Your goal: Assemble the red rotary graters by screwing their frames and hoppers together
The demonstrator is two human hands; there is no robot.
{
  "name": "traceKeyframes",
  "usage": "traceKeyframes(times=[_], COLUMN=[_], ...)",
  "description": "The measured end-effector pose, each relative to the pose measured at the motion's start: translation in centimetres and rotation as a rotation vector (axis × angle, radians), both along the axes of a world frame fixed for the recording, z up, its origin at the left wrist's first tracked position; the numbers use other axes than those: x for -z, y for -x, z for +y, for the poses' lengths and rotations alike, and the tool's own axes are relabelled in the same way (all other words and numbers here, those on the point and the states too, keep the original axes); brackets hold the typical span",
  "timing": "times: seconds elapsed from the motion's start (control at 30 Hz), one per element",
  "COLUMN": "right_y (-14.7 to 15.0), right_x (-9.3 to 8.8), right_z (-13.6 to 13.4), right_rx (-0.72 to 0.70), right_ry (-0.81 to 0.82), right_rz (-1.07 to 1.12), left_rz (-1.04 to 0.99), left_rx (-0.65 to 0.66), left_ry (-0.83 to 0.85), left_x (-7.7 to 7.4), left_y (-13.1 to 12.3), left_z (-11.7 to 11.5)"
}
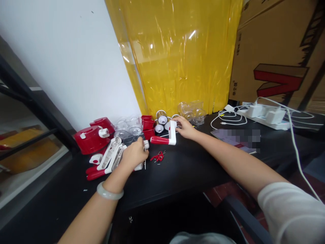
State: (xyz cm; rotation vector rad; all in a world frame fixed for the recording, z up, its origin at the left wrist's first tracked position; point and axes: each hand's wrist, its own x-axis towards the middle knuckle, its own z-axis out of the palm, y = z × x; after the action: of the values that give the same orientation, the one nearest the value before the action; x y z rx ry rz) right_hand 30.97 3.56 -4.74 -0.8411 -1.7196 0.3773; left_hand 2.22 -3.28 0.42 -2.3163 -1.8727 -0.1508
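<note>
Right hand [185,128] grasps the white arm of a crank handle [167,137], its red grip lying just left of the fingers. Left hand [134,154] is clenched on a white part [145,145] above the black table [190,166]; small red pieces [158,157] lie just right of its fingers.

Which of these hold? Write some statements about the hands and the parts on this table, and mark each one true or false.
1. The right hand grips a white crank with a red handle. True.
2. The left hand lies flat on a bare part of the black table. False: it rests on white plastic parts.
3. Small red pieces lie between the hands. True.
4. The red bowls stand by the power strip. False: they stand at the far left.
5. A pale bangle circles the left wrist. True.
</note>
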Motion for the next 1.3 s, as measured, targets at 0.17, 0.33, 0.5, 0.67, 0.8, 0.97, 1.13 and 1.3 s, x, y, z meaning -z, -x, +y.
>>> traceKeyframes(times=[0.17,0.33,0.5,0.67,0.8,0.97,1.13,1.3], right_y=[0.0,-0.2,-0.3,-0.2,-0.2,-0.3,-0.3,-0.2], right_x=[0.1,0.2,0.3,0.3,0.4,0.6,0.5,0.5], right_z=[0.0,0.1,0.1,0.2,0.3,0.4,0.4,0.3], right_rx=[0.025,0.038,0.039,0.055,0.061,0.054,0.049,0.034], right_ry=[0.002,-0.006,-0.003,0.011,0.021,0.035,0.033,0.039], right_rz=[-0.004,-0.008,0.005,0.018,0.031,0.044,0.039,0.047], left_rz=[-0.053,-0.138,-0.14,-0.143,-0.116,-0.11,-0.079,-0.028], left_rx=[0.004,0.016,0.019,0.032,0.047,0.087,0.075,0.031], left_ry=[0.012,0.031,0.024,0.012,0.042,0.044,0.046,0.027], left_x=[0.2,0.4,0.4,0.0,-0.2,0.0,0.0,-0.1], left_y=[0.7,1.5,1.8,1.8,1.7,1.4,1.3,1.4], left_z=[0.9,1.9,2.2,2.1,1.9,1.9,1.8,1.4])
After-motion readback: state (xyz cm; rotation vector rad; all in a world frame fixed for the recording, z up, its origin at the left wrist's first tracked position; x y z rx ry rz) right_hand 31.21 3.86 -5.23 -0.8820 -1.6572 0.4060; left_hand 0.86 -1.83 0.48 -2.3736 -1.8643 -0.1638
